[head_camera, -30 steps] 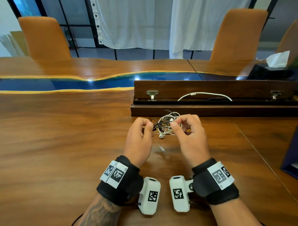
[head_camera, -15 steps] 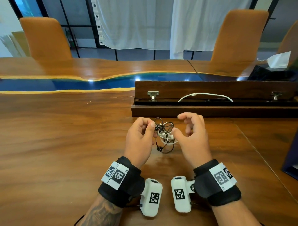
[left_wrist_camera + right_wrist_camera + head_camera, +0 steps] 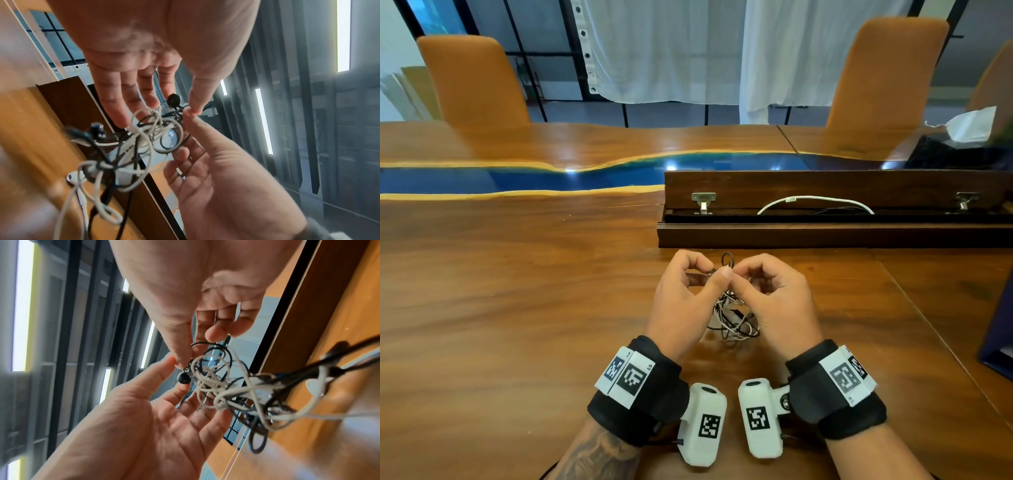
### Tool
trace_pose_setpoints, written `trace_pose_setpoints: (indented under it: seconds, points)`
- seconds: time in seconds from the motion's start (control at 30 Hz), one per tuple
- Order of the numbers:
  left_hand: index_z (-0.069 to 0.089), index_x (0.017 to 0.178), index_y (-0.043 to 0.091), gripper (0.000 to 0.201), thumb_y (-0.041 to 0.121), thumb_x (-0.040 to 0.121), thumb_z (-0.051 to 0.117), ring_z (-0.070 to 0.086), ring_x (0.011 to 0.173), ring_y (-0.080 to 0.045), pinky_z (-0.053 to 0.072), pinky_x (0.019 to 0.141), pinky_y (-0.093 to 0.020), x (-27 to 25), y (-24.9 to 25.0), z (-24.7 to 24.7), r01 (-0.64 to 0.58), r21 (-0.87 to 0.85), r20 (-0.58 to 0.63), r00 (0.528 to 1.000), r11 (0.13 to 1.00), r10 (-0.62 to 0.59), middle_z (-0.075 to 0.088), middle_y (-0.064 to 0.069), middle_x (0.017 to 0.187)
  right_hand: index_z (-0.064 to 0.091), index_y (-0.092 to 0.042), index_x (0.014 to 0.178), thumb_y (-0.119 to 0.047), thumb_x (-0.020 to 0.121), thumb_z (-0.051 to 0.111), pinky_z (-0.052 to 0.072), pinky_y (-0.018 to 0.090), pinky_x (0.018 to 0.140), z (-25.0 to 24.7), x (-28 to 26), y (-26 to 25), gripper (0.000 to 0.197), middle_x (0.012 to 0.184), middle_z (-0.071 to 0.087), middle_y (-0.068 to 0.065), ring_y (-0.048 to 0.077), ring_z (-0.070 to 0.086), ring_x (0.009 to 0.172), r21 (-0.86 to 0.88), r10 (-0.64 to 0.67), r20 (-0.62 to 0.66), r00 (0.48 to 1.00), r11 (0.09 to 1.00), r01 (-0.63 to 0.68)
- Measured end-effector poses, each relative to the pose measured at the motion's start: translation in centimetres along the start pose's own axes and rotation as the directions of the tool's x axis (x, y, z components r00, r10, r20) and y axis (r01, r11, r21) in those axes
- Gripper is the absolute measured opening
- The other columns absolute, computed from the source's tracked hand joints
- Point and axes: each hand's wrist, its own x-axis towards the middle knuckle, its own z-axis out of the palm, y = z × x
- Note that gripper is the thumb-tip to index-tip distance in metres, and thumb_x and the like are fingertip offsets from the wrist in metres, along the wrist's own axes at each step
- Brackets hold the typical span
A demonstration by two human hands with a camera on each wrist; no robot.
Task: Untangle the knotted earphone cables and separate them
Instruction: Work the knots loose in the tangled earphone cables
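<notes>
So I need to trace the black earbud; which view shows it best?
The right wrist view: the black earbud hangs sharp beside the pinching thumbs. The left wrist view shows it smaller between fingers; the head view hides it.

You have one knotted bundle of earphone cables (image 3: 734, 317), white cable (image 3: 141, 142) and black cable (image 3: 221, 352) looped through each other, hanging above the table with a black earbud (image 3: 173, 99) at its top.

Probably an office meeting room: long wooden conference table (image 3: 517, 291), orange chairs (image 3: 476, 82) opposite, glass partitions behind.
</notes>
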Motion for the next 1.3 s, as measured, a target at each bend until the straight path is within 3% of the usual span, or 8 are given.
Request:
trace_pose_setpoints:
  seconds: [0.13,0.27,0.37,0.47,0.6,0.73,0.9,1.3]
  points:
    - [0.061,0.089,0.022,0.015,0.034,0.089,0.070,0.065,0.084,-0.024,0.059,0.075,-0.047,0.03,-0.05,-0.06,0.004,0.006,-0.021,1.000,1.000,-0.004,0.066,-0.001,0.089,0.074,-0.026,0.092,-0.017,0.089,0.076,0.056,0.043,0.073,-0.14,0.07,0.10,0.011,0.087,0.072,-0.005,0.025,0.065,0.081,0.001,0.040,0.033,0.999,0.999,-0.040]
    - [0.064,0.091,0.018,0.007,0.013,0.096,0.064,0.066,0.085,-0.018,0.059,0.078,-0.042,0.15,0.15,-0.35,-0.031,0.023,-0.085,0.996,0.999,0.033,0.068,0.002,0.089,0.072,-0.026,0.095,-0.014,0.092,0.072,0.059,0.033,0.078,-0.11,0.10,0.16,0.013,0.091,0.072,-0.007,0.016,0.067,0.086,-0.019,0.061,0.084,0.995,0.998,-0.059]
    - [0.063,0.092,0.020,0.011,0.011,0.097,0.061,0.065,0.086,-0.021,0.057,0.077,-0.041,0.16,0.14,-0.39,-0.053,0.028,-0.133,0.990,0.998,0.057,0.067,-0.002,0.092,0.068,-0.023,0.095,-0.013,0.094,0.067,0.056,0.023,0.074,0.04,0.06,-0.02,0.010,0.088,0.068,-0.007,0.010,0.065,0.084,-0.014,0.061,0.039,0.997,0.998,-0.060]
    - [0.060,0.095,0.017,0.011,0.008,0.099,0.057,0.065,0.086,-0.028,0.058,0.073,-0.045,0.25,0.16,-0.49,-0.037,-0.016,-0.187,0.982,0.999,0.033,0.067,-0.011,0.094,0.064,-0.021,0.097,-0.015,0.097,0.062,0.057,0.026,0.075,-0.12,0.21,-0.03,0.007,0.088,0.068,-0.002,0.014,0.067,0.083,0.012,0.096,-0.019,0.995,0.995,-0.096]
    - [0.058,0.099,0.010,0.008,0.004,0.101,0.053,0.072,0.082,-0.018,0.059,0.063,-0.028,0.37,0.38,-0.60,-0.006,-0.118,-0.216,0.976,0.993,-0.019,0.071,-0.013,0.092,0.062,-0.021,0.096,-0.014,0.099,0.059,0.055,0.029,0.071,-0.15,0.27,-0.03,0.009,0.085,0.066,0.002,0.020,0.065,0.079,0.062,0.130,-0.074,0.989,0.990,-0.125]
    - [0.060,0.101,0.008,0.004,0.006,0.100,0.057,0.073,0.082,-0.020,0.060,0.062,-0.029,0.25,0.47,-0.52,0.015,-0.151,-0.193,0.980,0.988,-0.044,0.074,-0.008,0.087,0.064,-0.022,0.092,-0.013,0.096,0.061,0.054,0.031,0.072,-0.15,0.22,0.13,0.011,0.085,0.065,-0.005,0.010,0.062,0.080,0.025,0.128,-0.028,0.991,0.992,-0.127]
    - [0.063,0.100,0.005,0.007,0.000,0.097,0.060,0.074,0.073,-0.016,0.056,0.054,-0.023,0.19,0.43,-0.47,0.038,-0.161,-0.138,0.989,0.986,-0.060,0.073,-0.009,0.092,0.066,-0.033,0.095,-0.031,0.095,0.062,0.050,0.027,0.082,-0.31,0.49,-0.01,0.005,0.105,0.064,-0.002,0.009,0.061,0.097,0.020,-0.013,-0.140,0.990,1.000,0.016]
    - [0.072,0.096,0.007,0.015,-0.005,0.091,0.065,0.072,0.085,-0.013,0.061,0.073,-0.030,0.04,0.37,-0.28,-0.002,-0.270,-0.131,0.991,0.963,-0.034,0.074,0.003,0.088,0.070,-0.033,0.102,-0.012,0.092,0.071,0.056,0.033,0.078,-0.14,0.23,0.58,0.023,0.101,0.070,-0.011,0.010,0.065,0.094,-0.002,0.006,0.069,0.998,1.000,-0.006]
